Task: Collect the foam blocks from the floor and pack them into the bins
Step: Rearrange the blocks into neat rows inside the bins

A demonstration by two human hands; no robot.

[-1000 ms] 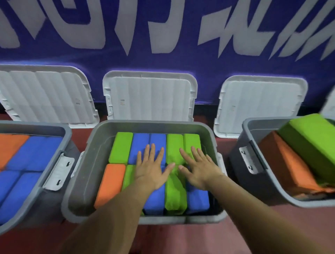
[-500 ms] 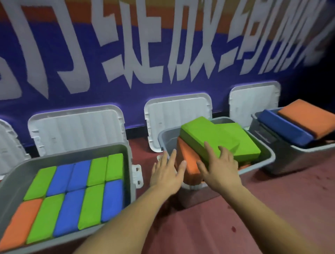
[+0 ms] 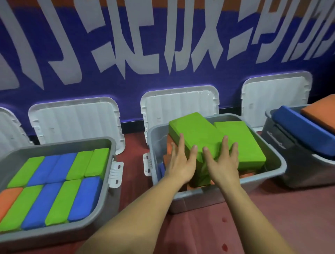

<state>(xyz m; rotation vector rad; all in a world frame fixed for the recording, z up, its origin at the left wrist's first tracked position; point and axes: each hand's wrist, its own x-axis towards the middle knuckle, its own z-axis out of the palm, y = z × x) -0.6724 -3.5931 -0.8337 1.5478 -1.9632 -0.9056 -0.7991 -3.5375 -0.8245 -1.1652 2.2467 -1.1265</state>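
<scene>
Wall: blue banner with big white characters, orange strip on top.
Floor: dull red, a few darker spots.

Noted left hand and right hand, both bare. Recorded left forearm and right forearm bare from wrist to lower frame edge; smooth, slender, looking wider toward that edge under the wide-angle lens. Observed short, trimmed fingernails, slightly glossy. Faint knuckle ridges and tendon lines on backs of both hands. Cannot tell clothing past the elbows: cut off by frame.
</scene>
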